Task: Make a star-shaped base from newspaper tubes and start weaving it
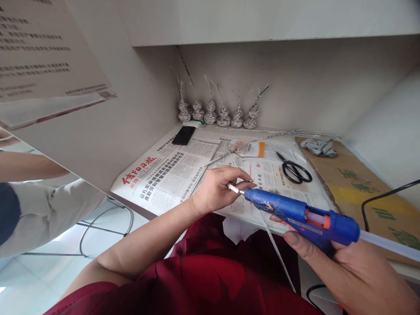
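Observation:
My right hand is wrapped round the handle of a blue hot glue gun, with a clear glue stick jutting from its back. The nozzle points left, toward my left hand. Between thumb and fingers, the left hand pinches a thin rolled paper strip, whose white end lies against or very near the nozzle tip. Another length of rolled paper slants down past the desk edge over my lap; whether it is the same strip is hidden by the hand.
Newspaper covers the desk. Several woven paper gourds line the back wall. A black phone, black scissors, an orange-white card and crumpled paper on cardboard lie around. A person's arm shows at left.

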Demonstrator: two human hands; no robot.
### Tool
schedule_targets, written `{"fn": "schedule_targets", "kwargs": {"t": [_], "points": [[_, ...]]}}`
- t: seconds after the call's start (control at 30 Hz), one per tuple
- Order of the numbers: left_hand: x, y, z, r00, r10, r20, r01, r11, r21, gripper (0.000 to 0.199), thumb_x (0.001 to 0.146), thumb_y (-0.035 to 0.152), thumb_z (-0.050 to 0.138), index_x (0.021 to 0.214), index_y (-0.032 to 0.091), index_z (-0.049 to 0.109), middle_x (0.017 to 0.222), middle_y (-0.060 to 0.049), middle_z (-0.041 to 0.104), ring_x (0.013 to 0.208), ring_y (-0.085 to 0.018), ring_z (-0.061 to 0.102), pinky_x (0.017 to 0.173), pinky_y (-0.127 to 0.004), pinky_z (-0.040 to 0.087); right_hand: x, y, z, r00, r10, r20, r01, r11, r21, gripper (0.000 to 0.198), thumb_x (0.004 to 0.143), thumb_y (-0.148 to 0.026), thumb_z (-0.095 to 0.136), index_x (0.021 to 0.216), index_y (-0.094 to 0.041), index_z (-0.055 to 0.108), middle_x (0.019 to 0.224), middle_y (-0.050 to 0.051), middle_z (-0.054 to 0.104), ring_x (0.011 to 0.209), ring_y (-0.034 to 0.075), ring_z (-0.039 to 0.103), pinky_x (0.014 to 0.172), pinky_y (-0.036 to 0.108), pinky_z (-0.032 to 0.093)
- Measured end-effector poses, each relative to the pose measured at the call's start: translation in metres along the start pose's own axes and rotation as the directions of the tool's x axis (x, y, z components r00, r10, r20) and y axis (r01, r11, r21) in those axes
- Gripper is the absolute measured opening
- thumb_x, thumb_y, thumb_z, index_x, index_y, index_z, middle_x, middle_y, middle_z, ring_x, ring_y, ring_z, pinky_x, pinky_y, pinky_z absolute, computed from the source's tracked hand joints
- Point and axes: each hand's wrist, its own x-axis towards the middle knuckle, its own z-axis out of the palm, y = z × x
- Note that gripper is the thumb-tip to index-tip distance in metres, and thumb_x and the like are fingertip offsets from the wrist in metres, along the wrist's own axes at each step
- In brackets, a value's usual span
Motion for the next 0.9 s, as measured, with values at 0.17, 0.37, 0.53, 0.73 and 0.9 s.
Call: {"fn": "schedule_targets", "kwargs": {"t": [0.17, 0.37, 0.53, 0.73, 0.9], "points": [[-0.001, 0.001, 0.000, 0.999, -0.030, 0.042, 0.029, 0.999, 0.024, 0.006, 0.087, 0.026, 0.069, 0.088, 0.020, 0.071, 0.078, 0.000, 0.072, 0.066, -0.009, 0.062, 0.067, -0.020, 0.049, -0.006, 0.000, 0.006, 0.993, -0.076, 0.090, 0.078, 0.997, -0.028, 0.031, 0.089, -0.050, 0.055, 0.113, -0.034, 0.067, 0.095, 0.001, 0.077, 0.088, 0.029, 0.074, 0.079, 0.037, 0.063], [-0.002, 0.000, 0.000, 0.997, -0.057, 0.049, 0.053, 0.997, 0.062, 0.011, 0.087, 0.030, 0.070, 0.086, 0.019, 0.070, 0.076, 0.000, 0.071, 0.065, -0.008, 0.060, 0.066, -0.020, 0.048, -0.012, 0.004, 0.011, 0.988, -0.123, 0.090, 0.116, 0.990, 0.085, 0.022, 0.089, -0.038, 0.057, 0.110, -0.032, 0.062, 0.099, 0.001, 0.074, 0.087, 0.026, 0.073, 0.066, 0.030, 0.063], [-0.002, 0.001, 0.000, 0.995, -0.078, 0.069, 0.070, 0.991, 0.116, 0.014, 0.088, 0.032, 0.069, 0.086, 0.018, 0.070, 0.073, -0.001, 0.069, 0.063, -0.009, 0.059, 0.063, -0.020, 0.047, -0.013, 0.007, 0.013, 0.986, -0.139, 0.090, 0.129, 0.986, 0.108, 0.022, 0.089, -0.037, 0.059, 0.110, -0.032, 0.062, 0.101, 0.000, 0.073, 0.089, 0.023, 0.072, 0.067, 0.028, 0.061], [-0.004, -0.001, 0.001, 0.995, -0.070, 0.076, 0.062, 0.992, 0.109, 0.012, 0.088, 0.030, 0.069, 0.087, 0.018, 0.069, 0.075, 0.000, 0.070, 0.063, -0.008, 0.059, 0.064, -0.019, 0.046, -0.008, 0.000, 0.013, 0.985, -0.165, 0.057, 0.163, 0.986, 0.039, 0.012, 0.091, -0.039, 0.057, 0.093, -0.027, 0.059, 0.084, 0.001, 0.068, 0.081, 0.020, 0.070, 0.059, 0.025, 0.055], [-0.005, -0.003, 0.003, 0.992, -0.092, 0.085, 0.082, 0.991, 0.110, 0.012, 0.089, 0.031, 0.068, 0.088, 0.019, 0.069, 0.078, 0.000, 0.071, 0.065, -0.008, 0.060, 0.065, -0.020, 0.047, -0.005, -0.009, 0.012, 0.989, -0.137, 0.062, 0.139, 0.990, -0.020, 0.015, 0.092, -0.037, 0.056, 0.082, -0.026, 0.054, 0.069, 0.000, 0.060, 0.060, 0.017, 0.062, 0.052, 0.025, 0.050]]}}
